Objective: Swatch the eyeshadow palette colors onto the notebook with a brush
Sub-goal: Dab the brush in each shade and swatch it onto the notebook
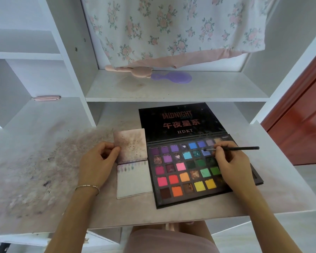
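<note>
The thin black makeup brush (232, 148), light and stiff, sits pinched in the right hand (232, 165), grip closed near its ferrule, bristles on a periwinkle pan of the open black eyeshadow palette (199, 170) toward the table's right edge. The left hand (97, 163), grip closed, pins the flimsy upper page of the small white notebook (133, 165) just left of the palette. The pressed powder looks crumbly, so light pressure suits it.

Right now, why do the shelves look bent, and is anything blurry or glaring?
Head view: the wide-angle lens bows the white shelves and desk edge outward; light is soft and even, without harsh glare; the palette at centre is fairly sharp, while the flowered cloth and corners look softer.
</note>
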The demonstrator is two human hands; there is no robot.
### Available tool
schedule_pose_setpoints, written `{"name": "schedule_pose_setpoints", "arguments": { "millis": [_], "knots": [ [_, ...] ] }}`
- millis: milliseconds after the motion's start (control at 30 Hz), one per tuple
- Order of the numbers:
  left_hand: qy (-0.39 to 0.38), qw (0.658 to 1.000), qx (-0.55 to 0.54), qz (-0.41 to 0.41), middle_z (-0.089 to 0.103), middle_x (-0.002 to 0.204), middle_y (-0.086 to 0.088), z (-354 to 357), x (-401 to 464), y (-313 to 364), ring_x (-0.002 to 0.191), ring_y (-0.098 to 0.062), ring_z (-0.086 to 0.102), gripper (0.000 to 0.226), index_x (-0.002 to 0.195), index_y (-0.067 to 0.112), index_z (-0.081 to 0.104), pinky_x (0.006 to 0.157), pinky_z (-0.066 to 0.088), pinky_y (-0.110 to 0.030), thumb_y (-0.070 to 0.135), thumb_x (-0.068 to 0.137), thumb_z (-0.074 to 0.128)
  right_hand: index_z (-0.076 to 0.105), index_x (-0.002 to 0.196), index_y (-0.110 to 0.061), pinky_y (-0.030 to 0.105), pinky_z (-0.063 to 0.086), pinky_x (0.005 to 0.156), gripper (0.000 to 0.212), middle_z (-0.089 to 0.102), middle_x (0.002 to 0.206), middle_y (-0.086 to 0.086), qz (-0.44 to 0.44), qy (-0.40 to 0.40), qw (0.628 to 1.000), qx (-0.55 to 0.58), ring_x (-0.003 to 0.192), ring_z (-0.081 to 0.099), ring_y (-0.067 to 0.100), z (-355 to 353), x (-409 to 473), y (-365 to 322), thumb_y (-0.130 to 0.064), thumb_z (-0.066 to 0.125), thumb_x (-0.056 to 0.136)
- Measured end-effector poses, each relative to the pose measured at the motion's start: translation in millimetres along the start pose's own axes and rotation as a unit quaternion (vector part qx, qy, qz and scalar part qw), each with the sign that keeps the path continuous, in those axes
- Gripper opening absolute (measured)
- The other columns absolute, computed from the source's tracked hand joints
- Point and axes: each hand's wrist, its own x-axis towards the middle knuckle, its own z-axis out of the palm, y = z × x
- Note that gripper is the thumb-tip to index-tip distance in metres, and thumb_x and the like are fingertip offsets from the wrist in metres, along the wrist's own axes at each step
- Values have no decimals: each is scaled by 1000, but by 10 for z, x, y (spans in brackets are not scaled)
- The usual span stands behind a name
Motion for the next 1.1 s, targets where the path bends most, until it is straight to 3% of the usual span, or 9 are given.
{"name": "schedule_pose_setpoints", "arguments": {
  "millis": [267,400,533,667,867,967,1100],
  "knots": [
    [-1,1000,2,-5,60,68,17,0,2,2,68,2,55,13,75,29,61,60,36,-12,19,84,64,51,82,-20,11,39,50,13,57,65,-10,-2,22,999,-50,61,56,2,7,-7,22,-9,48,90],
    [-2,1000,1,-2,60,68,18,-4,-2,5,67,2,55,20,72,34,57,59,35,-13,19,84,64,50,85,-20,14,42,52,11,56,68,-12,3,5,999,-54,65,56,0,11,4,-2,-11,48,91],
    [-1,1000,3,-6,60,68,17,1,5,-11,68,2,55,6,79,23,63,59,35,-13,19,84,64,47,76,-26,15,42,52,22,56,66,-11,7,13,999,-39,64,57,2,10,-15,-30,-9,48,90],
    [1,1000,8,-4,60,69,14,4,15,-13,69,-1,56,8,78,24,62,61,37,-14,19,84,64,53,83,-17,18,49,55,14,61,73,-6,0,18,1000,11,75,61,4,-11,-38,-75,-7,48,90],
    [0,1000,8,-5,61,69,15,4,15,-17,69,-1,56,7,78,24,63,60,38,-15,20,84,64,53,78,-22,8,48,59,25,63,74,-4,5,-44,991,127,69,63,-3,147,-115,-342,0,49,88],
    [4,1000,7,-6,60,68,17,6,16,-9,67,1,55,6,79,22,64,59,37,-14,19,84,64,55,79,-19,12,49,60,22,63,70,1,-3,-87,981,172,64,62,4,313,-169,-498,2,52,86],
    [-3,1000,1,-10,60,69,17,-3,8,9,67,2,56,9,78,26,63,58,36,-11,19,84,64,59,77,-20,25,51,65,18,65,70,2,-13,-145,970,196,71,63,18,551,-224,-655,-3,58,83]
  ]
}}
